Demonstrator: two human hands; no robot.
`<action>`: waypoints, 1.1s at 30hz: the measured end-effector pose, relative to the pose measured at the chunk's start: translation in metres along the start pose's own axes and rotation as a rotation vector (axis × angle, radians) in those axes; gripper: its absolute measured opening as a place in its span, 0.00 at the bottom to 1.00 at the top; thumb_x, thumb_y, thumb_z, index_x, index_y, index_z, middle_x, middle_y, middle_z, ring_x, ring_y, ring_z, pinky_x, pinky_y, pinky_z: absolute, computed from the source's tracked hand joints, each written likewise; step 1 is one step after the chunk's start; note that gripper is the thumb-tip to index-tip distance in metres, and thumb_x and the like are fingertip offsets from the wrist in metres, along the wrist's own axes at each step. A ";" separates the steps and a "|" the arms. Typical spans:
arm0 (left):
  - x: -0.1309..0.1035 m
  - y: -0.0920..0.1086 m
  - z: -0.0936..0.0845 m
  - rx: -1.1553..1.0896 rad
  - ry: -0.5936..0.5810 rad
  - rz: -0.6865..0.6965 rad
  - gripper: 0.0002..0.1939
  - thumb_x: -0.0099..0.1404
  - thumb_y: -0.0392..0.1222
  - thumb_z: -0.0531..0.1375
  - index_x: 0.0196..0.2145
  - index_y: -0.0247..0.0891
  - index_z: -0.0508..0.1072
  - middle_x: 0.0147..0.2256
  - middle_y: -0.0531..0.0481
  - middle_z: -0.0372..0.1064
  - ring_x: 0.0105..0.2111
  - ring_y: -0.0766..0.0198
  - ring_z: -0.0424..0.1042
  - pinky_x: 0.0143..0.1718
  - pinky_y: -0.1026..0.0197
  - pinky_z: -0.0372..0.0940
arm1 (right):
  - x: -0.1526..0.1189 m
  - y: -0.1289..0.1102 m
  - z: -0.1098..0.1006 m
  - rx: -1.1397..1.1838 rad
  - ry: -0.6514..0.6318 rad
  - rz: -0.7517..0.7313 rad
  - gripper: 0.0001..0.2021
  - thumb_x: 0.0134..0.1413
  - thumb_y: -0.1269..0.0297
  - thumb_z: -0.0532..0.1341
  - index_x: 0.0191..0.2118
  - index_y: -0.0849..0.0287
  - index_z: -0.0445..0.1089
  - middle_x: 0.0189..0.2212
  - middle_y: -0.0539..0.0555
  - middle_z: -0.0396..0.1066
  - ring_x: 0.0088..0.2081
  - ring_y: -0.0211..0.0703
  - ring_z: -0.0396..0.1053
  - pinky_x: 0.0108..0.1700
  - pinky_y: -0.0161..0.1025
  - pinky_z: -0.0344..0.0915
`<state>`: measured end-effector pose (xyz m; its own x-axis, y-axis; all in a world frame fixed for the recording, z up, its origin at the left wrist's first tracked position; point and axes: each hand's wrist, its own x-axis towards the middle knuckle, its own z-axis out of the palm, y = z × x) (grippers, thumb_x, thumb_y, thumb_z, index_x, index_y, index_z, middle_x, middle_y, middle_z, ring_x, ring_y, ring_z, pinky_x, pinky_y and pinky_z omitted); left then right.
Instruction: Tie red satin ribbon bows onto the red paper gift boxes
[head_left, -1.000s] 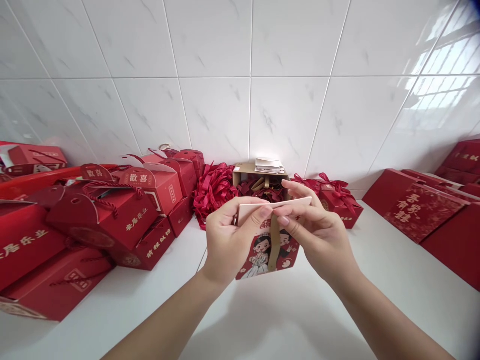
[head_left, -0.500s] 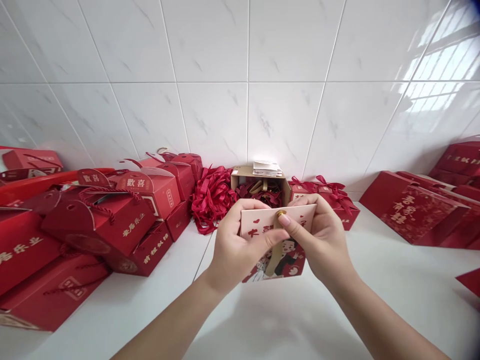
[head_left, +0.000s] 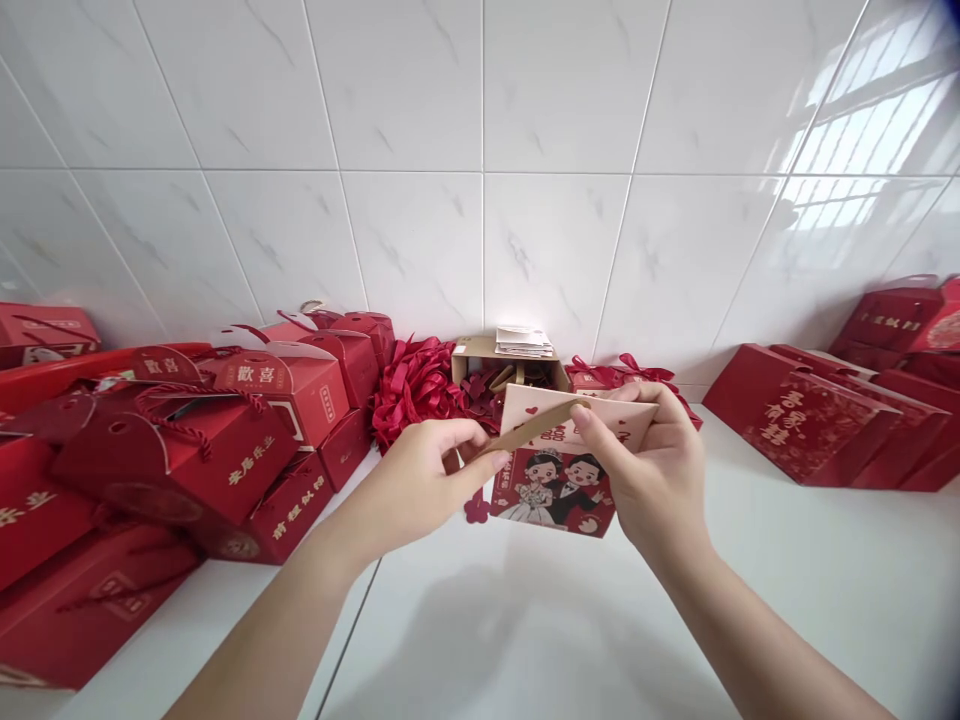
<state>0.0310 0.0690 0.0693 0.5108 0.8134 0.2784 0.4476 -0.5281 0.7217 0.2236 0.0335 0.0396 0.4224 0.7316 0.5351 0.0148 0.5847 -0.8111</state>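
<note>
My right hand (head_left: 649, 455) grips the right side of a small pink and red card box (head_left: 551, 490) printed with a cartoon couple, its thumb pressing near the top edge. A tan strap (head_left: 531, 428) runs from under that thumb toward the left. My left hand (head_left: 420, 480) pinches the strap's other end between thumb and fingers. Just below those fingertips hangs a dark red flower-shaped piece (head_left: 477, 508). The box is held in the air above the white table (head_left: 465, 640).
Red gift boxes (head_left: 247, 450) are piled on the left. Red ribbon (head_left: 420, 388) lies beside an open cardboard box (head_left: 469, 348) with white cards (head_left: 523, 340) on top. Ribboned boxes (head_left: 592, 378) and red bags (head_left: 795, 415) stand at the right. A tiled wall (head_left: 405, 240) rises behind.
My left hand has come off the box and moved left, drawing the strap out sideways. The printed couple and the red flower-shaped piece now show. The view has shifted slightly right.
</note>
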 end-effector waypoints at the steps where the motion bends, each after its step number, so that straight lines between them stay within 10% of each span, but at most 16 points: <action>1: 0.000 0.000 -0.004 0.005 -0.004 0.019 0.12 0.64 0.47 0.56 0.27 0.40 0.71 0.20 0.54 0.64 0.18 0.67 0.63 0.15 0.68 0.53 | 0.002 0.000 -0.001 0.003 -0.006 0.012 0.15 0.46 0.60 0.69 0.33 0.53 0.61 0.25 0.49 0.69 0.24 0.40 0.69 0.23 0.36 0.69; 10: -0.006 0.017 -0.022 -0.487 0.494 0.231 0.08 0.58 0.41 0.65 0.36 0.44 0.72 0.25 0.54 0.70 0.21 0.68 0.67 0.19 0.67 0.61 | -0.005 -0.001 -0.001 -0.091 -0.337 -0.205 0.12 0.47 0.69 0.67 0.31 0.55 0.61 0.27 0.49 0.65 0.27 0.37 0.65 0.22 0.32 0.63; 21: -0.016 0.025 -0.008 -0.386 0.061 0.181 0.06 0.63 0.37 0.59 0.37 0.42 0.76 0.33 0.46 0.75 0.34 0.57 0.76 0.33 0.58 0.73 | -0.010 -0.008 0.000 -0.182 -0.434 -0.642 0.14 0.44 0.77 0.65 0.35 0.55 0.62 0.27 0.50 0.64 0.28 0.40 0.66 0.25 0.37 0.65; 26: -0.015 0.025 0.003 -0.413 0.122 0.256 0.04 0.58 0.34 0.64 0.32 0.41 0.77 0.39 0.44 0.72 0.43 0.55 0.74 0.37 0.58 0.74 | -0.008 -0.009 -0.003 -0.195 -0.425 -0.632 0.14 0.45 0.77 0.65 0.35 0.55 0.62 0.28 0.51 0.63 0.29 0.41 0.66 0.27 0.38 0.66; 33: -0.015 0.026 0.010 -0.493 0.157 0.183 0.02 0.62 0.40 0.62 0.33 0.42 0.73 0.31 0.48 0.74 0.29 0.62 0.75 0.25 0.64 0.69 | -0.007 -0.012 -0.003 -0.175 -0.425 -0.619 0.14 0.45 0.77 0.64 0.35 0.55 0.62 0.28 0.50 0.63 0.29 0.40 0.66 0.26 0.37 0.65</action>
<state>0.0426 0.0402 0.0773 0.4157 0.7654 0.4912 -0.0546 -0.5182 0.8535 0.2229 0.0202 0.0453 -0.0937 0.3812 0.9197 0.2930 0.8935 -0.3405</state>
